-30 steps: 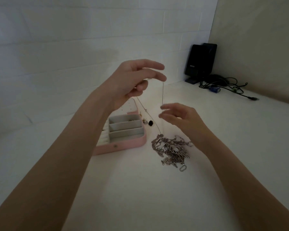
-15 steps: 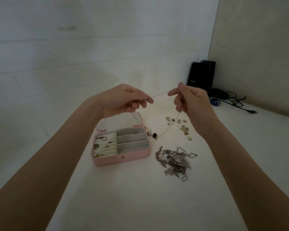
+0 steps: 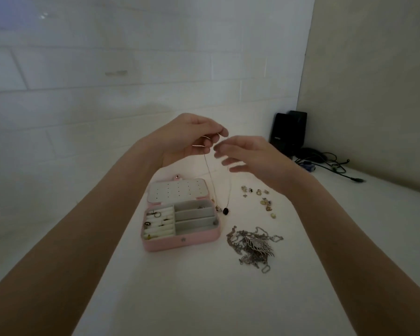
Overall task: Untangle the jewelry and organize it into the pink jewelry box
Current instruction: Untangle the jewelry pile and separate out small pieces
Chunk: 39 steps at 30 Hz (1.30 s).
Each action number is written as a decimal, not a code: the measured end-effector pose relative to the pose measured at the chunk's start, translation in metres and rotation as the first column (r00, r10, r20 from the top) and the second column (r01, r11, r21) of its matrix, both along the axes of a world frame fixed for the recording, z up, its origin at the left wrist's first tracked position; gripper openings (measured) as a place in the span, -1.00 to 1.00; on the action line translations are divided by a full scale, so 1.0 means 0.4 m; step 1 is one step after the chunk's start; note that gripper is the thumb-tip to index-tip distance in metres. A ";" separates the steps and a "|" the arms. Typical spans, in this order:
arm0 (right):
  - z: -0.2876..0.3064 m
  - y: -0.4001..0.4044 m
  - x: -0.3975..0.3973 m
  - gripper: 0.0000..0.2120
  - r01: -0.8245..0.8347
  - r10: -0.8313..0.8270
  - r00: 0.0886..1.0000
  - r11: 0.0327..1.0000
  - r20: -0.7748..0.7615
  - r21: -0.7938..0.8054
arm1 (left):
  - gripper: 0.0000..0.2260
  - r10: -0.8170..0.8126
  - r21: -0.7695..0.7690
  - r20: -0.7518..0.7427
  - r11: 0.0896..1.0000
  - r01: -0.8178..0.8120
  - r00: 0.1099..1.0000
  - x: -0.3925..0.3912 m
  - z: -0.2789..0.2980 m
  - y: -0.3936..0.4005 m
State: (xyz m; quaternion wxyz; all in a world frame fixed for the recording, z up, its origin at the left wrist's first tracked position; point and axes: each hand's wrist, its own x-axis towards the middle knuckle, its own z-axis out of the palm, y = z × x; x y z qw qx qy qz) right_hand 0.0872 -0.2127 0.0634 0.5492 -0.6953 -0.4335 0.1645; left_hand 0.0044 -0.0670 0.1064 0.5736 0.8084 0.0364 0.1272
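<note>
Jewelry first, near to far: a tangled heap of silver chains (image 3: pixel 252 248) with a feather-shaped pendant lies on the white tabletop (image 3: pixel 192 287), just right of the pink jewelry box (image 3: pixel 180 242). It looks light, limp and snag-prone, so my guess is to lift it by one free end or the clasp ring at its near edge, not the middle. The box is open, with rings tucked in the white rolls on its left, grey slots on its right and the dotted lid flat behind. Beyond the heap, small earrings and charms (image 3: pixel 260 198) are scattered, tiny and likely slippery to pinch. A thin necklace (image 3: pixel 207 170) hangs from the left hand (image 3: pixel 189 139), which pinches it with curled fingers; its dark bead (image 3: pixel 226 210) dangles just right of the box, near the tabletop. It is very fine, probably easy to kink. The right hand (image 3: pixel 250 158) is beside it, blurred, fingers spread, apparently holding nothing. Black speakers (image 3: pixel 289 129) and cables (image 3: pixel 330 163) sit in the far corner.
</note>
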 end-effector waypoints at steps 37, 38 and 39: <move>0.165 0.078 -0.112 -0.90 0.079 -0.080 0.992 0.997 0.093 0.017 | -0.88 0.177 0.127 0.229 0.970 -0.209 0.957 -0.130 0.056 0.040; 0.166 0.083 -0.110 -0.89 0.111 -0.113 0.983 0.994 0.143 0.024 | -0.89 0.186 0.110 0.228 0.970 -0.215 0.956 -0.131 0.052 0.047; 0.168 0.088 -0.106 -0.87 0.119 -0.127 0.980 0.991 0.153 0.057 | -0.89 0.196 0.090 0.224 0.971 -0.221 0.955 -0.131 0.046 0.058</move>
